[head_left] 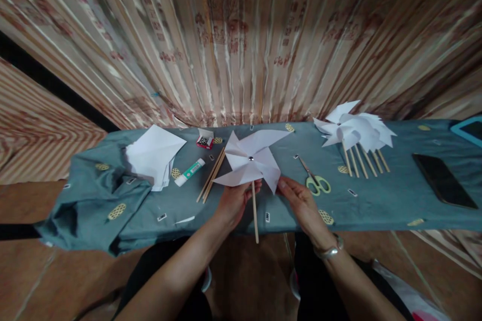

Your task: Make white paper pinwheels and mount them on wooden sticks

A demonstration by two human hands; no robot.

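A white paper pinwheel (241,159) on a wooden stick faces me, with a shiny round pin at its centre. My left hand (234,203) is closed around the stick just below the paper blades, its fingers partly hidden behind them. At the lower right blade, my right hand (299,200) has its thumb and fingers together on the paper edge. Left of the pinwheel lie several loose wooden sticks (211,175). Scissors (317,184) with pale green handles rest just beyond my right hand.
A stack of white paper sheets (156,155) lies at the left, near a glue stick (190,172) and a small red box of pins (205,139). Several finished pinwheels (354,128) lie at the right, beside a dark phone (444,180). A blue-edged device (469,130) is at the far right.
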